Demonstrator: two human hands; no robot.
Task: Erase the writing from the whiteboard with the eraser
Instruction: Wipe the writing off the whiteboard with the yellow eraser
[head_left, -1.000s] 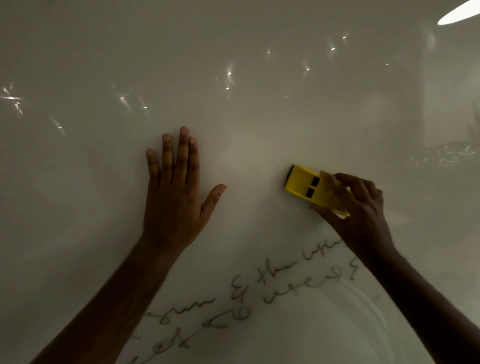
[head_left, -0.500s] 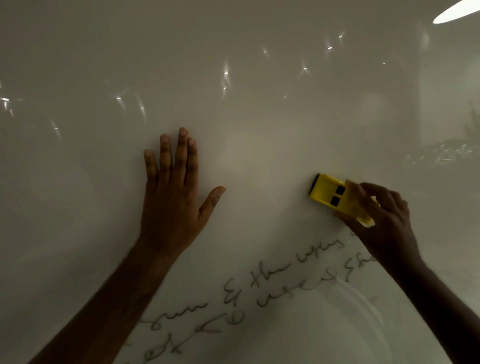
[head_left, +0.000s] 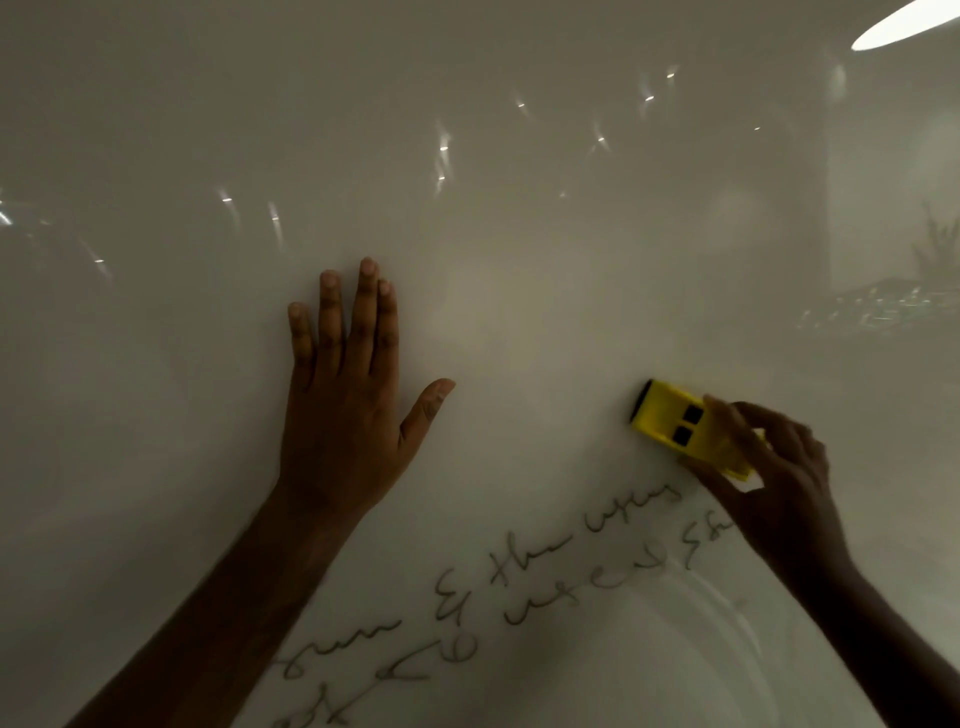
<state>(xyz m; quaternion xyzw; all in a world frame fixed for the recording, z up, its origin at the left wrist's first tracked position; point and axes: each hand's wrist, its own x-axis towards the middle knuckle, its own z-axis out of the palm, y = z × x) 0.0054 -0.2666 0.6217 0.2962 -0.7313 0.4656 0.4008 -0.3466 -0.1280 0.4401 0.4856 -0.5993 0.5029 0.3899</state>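
Observation:
A glossy whiteboard (head_left: 519, 234) fills the view. Dark cursive writing (head_left: 519, 587) runs in two slanted lines across its lower middle, from bottom left up toward my right hand. My right hand (head_left: 779, 483) grips a yellow eraser (head_left: 670, 418) with two black squares on its back and holds it against the board, just above the right end of the writing. My left hand (head_left: 345, 415) lies flat on the board at centre left, fingers straight and thumb spread, holding nothing.
Reflections of ceiling lights (head_left: 904, 26) and small glints speckle the upper board. A faint reflection of a plant and a surface (head_left: 904, 296) shows at the right edge. Curved wipe streaks (head_left: 727, 623) mark the board below the writing at lower right.
My right hand has slid the eraser to the right and slightly down along the board. More of the writing's right end now shows. My left hand has stayed in place.

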